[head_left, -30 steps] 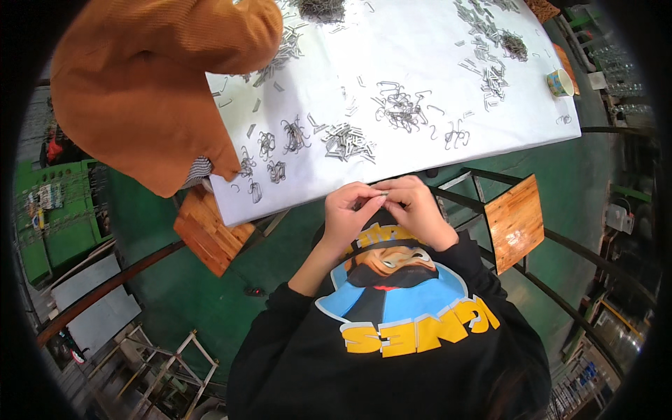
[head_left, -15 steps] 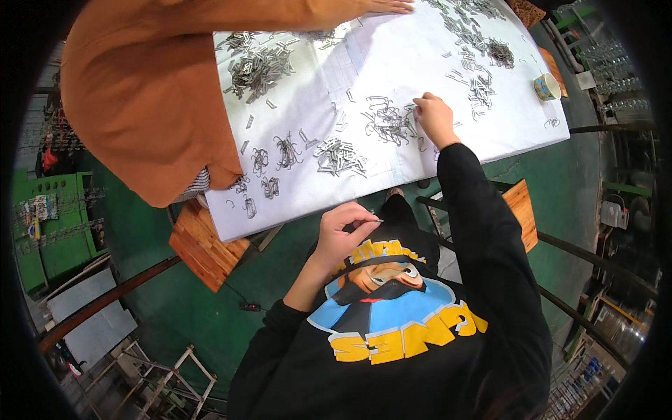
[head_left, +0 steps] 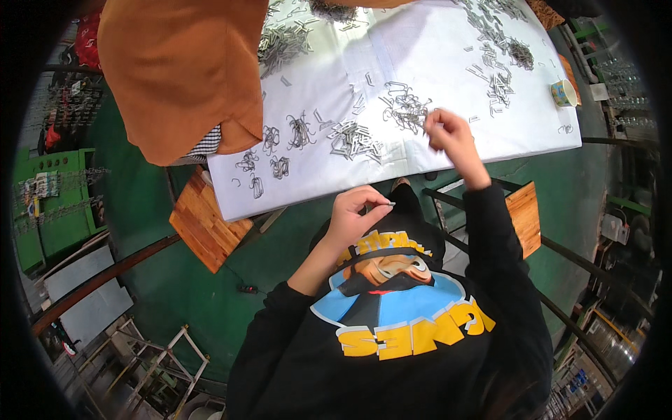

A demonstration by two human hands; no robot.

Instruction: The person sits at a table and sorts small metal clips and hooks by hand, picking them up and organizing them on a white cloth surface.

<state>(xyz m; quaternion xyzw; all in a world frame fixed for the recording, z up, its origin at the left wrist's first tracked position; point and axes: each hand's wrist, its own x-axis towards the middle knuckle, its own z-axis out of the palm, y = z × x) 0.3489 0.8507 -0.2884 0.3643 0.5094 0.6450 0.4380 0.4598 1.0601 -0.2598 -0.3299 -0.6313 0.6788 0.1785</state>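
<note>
My left hand (head_left: 357,215) is in front of my chest, thumb and index finger pinching a small grey metal piece (head_left: 391,204). Over the near edge of the table my right hand (head_left: 451,142) is slightly blurred, its fingers curled together; whatever they hold, if anything, cannot be made out. Just left of it lies a loose pile of bent wire hooks (head_left: 404,105). A heap of short, narrow metal pieces (head_left: 353,140) sits farther left on the white table covering (head_left: 336,180). Small bunches of wire hooks (head_left: 299,131) lie beside that heap.
Another person in a brown garment (head_left: 182,77) leans over the table's left side, by a bigger heap of metal pieces (head_left: 283,43). More pieces (head_left: 500,91) and a paper cup (head_left: 563,93) are at the right. Wooden stools (head_left: 206,220) stand at the table's edge.
My right hand has drawn back from the hook pile toward me, its fingers curling in. My left hand keeps its pinch. The other person's arm has shifted farther up the view.
</note>
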